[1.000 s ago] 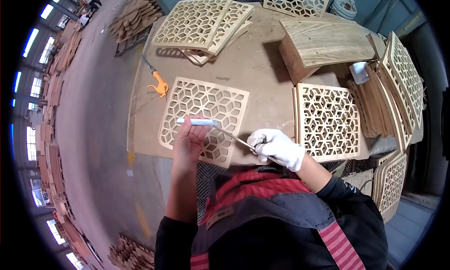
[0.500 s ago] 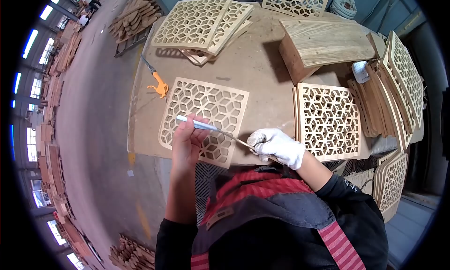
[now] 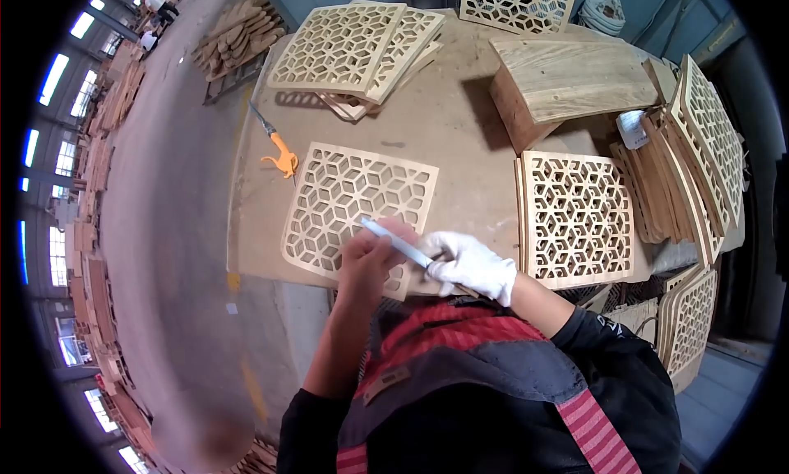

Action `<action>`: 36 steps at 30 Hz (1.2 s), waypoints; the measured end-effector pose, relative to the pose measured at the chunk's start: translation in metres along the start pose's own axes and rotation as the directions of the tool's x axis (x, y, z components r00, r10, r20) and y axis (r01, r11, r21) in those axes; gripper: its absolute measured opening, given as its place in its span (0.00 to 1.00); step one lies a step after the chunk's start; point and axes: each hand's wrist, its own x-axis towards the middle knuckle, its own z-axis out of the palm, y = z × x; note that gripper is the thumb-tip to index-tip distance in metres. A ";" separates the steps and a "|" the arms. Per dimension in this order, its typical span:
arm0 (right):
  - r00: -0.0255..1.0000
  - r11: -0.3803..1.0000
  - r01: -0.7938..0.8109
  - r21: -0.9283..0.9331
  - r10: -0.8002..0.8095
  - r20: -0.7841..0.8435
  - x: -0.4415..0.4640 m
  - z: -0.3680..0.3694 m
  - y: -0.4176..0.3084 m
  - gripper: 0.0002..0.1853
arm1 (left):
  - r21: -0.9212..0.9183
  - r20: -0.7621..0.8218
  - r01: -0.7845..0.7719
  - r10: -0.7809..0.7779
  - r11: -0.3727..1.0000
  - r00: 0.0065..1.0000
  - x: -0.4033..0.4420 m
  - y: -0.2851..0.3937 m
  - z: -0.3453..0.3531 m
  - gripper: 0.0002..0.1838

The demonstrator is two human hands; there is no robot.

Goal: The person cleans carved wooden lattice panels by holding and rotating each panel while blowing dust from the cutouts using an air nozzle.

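My bare left hand [image 3: 374, 252] is closed round the light blue handle of a slim tool [image 3: 409, 251], which slants down to the right. My right hand [image 3: 472, 264], in a white glove, is closed at the tool's lower end, close beside the left hand. Its grip hides most of the thin shaft, so the tip's shape is out of sight. Under and behind the left hand, a pale wooden lattice panel [image 3: 374, 156] with hexagon and diamond cut-outs lies flat on the table [image 3: 477, 186].
An orange air blow gun [image 3: 283, 157] lies left of the panel. Lattice panels are stacked at the back left [image 3: 337, 46] and at the right [image 3: 579, 219]. A wooden stand [image 3: 575, 71] occupies the back right, near upright curved panels [image 3: 707, 137]. A blurred shape [image 3: 215, 437] shows at lower left.
My left hand has moved right with the handle, up against the gloved hand. The shaft seen between the hands before is now mostly covered. A blurred shape has appeared at lower left.
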 end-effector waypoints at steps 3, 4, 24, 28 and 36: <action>0.981 0.971 -0.129 0.201 0.095 0.169 -0.004 0.002 -0.001 0.17 | 0.132 0.050 0.023 -0.030 0.991 0.998 -0.003 0.002 0.003 0.16; 0.977 0.964 -0.173 0.203 0.142 0.157 -0.005 0.004 -0.001 0.22 | 0.178 0.060 0.038 -0.049 0.983 0.997 -0.004 0.005 0.007 0.15; 0.999 0.984 -0.031 0.177 0.029 0.014 0.014 0.000 0.013 0.13 | 0.027 -0.147 -0.125 0.128 0.992 0.981 -0.020 -0.031 -0.051 0.18; 0.924 0.998 -0.051 0.041 0.063 -0.378 0.037 -0.037 -0.001 0.11 | 0.043 -0.540 -0.066 0.079 0.997 0.838 -0.036 -0.073 -0.113 0.09; 0.824 0.640 -0.147 -0.754 -0.343 -0.452 0.128 -0.093 0.021 0.13 | -0.509 -0.230 0.317 -0.482 0.800 0.846 -0.044 -0.077 -0.062 0.20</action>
